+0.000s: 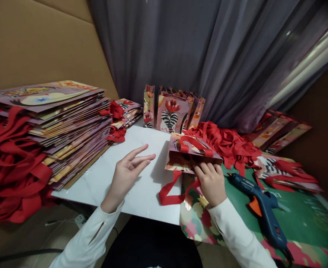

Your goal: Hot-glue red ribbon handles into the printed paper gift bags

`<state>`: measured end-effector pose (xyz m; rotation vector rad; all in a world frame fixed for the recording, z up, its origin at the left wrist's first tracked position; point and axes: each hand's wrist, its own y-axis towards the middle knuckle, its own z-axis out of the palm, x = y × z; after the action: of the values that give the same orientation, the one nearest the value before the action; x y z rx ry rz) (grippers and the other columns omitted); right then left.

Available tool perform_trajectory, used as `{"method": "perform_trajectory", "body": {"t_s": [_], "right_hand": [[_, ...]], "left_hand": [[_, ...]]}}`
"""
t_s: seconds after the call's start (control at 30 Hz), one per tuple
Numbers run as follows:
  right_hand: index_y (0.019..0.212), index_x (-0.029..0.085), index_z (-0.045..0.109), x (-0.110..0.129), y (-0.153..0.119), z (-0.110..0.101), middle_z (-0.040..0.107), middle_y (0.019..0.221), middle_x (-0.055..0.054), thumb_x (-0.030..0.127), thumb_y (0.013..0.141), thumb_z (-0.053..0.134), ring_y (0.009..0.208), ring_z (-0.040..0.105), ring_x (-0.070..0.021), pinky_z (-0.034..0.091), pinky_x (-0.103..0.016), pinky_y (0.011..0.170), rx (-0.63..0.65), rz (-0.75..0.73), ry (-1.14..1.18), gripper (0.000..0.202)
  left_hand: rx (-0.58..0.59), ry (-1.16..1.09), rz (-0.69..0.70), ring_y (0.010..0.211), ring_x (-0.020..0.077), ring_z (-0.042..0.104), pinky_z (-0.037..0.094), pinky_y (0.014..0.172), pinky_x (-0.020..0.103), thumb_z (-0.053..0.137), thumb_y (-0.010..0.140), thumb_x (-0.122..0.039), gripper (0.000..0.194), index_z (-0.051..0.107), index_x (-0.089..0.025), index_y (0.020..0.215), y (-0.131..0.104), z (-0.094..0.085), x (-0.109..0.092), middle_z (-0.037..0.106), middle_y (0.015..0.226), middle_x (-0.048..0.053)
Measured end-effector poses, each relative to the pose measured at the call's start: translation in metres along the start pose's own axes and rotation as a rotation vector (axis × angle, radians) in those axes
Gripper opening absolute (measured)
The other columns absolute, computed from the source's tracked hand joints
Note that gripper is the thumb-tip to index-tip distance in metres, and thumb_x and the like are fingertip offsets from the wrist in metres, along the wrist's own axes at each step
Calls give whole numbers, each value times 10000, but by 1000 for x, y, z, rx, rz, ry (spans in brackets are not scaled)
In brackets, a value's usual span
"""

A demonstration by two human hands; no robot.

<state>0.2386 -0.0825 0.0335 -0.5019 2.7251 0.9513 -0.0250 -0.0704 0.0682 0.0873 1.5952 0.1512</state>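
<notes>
My left hand [129,173] hovers over the white marbled board with its fingers stretched apart and nothing in them. On the right, my right hand [212,182] has its fingers bent over the near rim of a printed paper gift bag [175,158], gripping it; the fingertips are partly hidden at the bag's mouth. The bag lies tilted with its opening toward me. One red ribbon handle [196,143] lies across its far panel, and another red ribbon loop [171,199] hangs from the near edge onto the white surface.
A tall stack of flat printed bags [77,130] with red ribbons [15,178] stands left. Finished-looking upright bags [172,111] line the back by a grey curtain [158,44]. Right are a ribbon heap [225,143], a blue glue gun [264,208] and a ribboned flat bag [270,167].
</notes>
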Motion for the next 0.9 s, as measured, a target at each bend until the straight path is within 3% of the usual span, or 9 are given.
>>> {"method": "perform_trajectory", "body": {"t_s": [0.1, 0.2, 0.3, 0.4, 0.5, 0.67, 0.9], "right_hand": [[896, 179, 678, 0, 0, 0, 629, 840, -72, 144, 920, 480, 780, 413, -223, 261, -359, 745, 7, -1, 3, 202], [892, 180, 679, 0, 0, 0, 632, 846, -72, 144, 920, 480, 780, 416, -222, 261, -359, 744, 5, -1, 5, 204], [886, 178, 682, 0, 0, 0, 630, 841, -73, 143, 922, 475, 780, 417, -221, 263, -358, 742, 3, 1, 2, 213], [898, 176, 684, 1, 0, 0, 631, 847, -73, 144, 922, 477, 782, 419, -219, 266, -356, 740, 4, 3, 3, 210], [906, 175, 684, 1, 0, 0, 635, 858, -73, 143, 916, 489, 789, 423, -221, 267, -356, 743, 6, 7, 5, 198], [884, 174, 681, 2, 1, -1, 640, 855, -72, 142, 907, 507, 789, 423, -221, 261, -354, 734, 8, 3, 13, 178], [902, 176, 681, 1, 2, -1, 642, 884, -73, 134, 904, 511, 810, 431, -220, 261, -354, 747, 9, 3, 6, 175]], "left_hand": [[-34, 17, 8, 910, 248, 703, 569, 744, 317, 743, 727, -434, 390, 691, -175, 1013, 0, 0, 1, 753, 944, 94], [-76, 135, 133, 869, 220, 696, 530, 866, 362, 735, 736, -408, 224, 716, -199, 814, 2, 0, 6, 751, 882, 49], [-104, 405, 323, 807, 187, 678, 347, 1069, 469, 705, 763, -374, 125, 715, -249, 758, 5, -3, 11, 741, 815, -13], [-129, 632, 440, 818, 181, 657, 159, 1126, 518, 683, 778, -360, 86, 712, -283, 755, 7, -8, 15, 731, 805, -41], [-117, 709, 470, 810, 172, 644, 197, 1095, 473, 629, 829, -370, 116, 707, -289, 798, 10, -12, 18, 732, 828, -37], [7, 811, 519, 775, 150, 633, 219, 1059, 419, 524, 906, -355, 188, 660, -269, 808, 13, -15, 19, 734, 838, -41], [91, 869, 515, 578, 140, 587, 288, 1033, 411, 547, 879, -428, 246, 644, -248, 743, 16, -18, 23, 688, 603, -53]]}}
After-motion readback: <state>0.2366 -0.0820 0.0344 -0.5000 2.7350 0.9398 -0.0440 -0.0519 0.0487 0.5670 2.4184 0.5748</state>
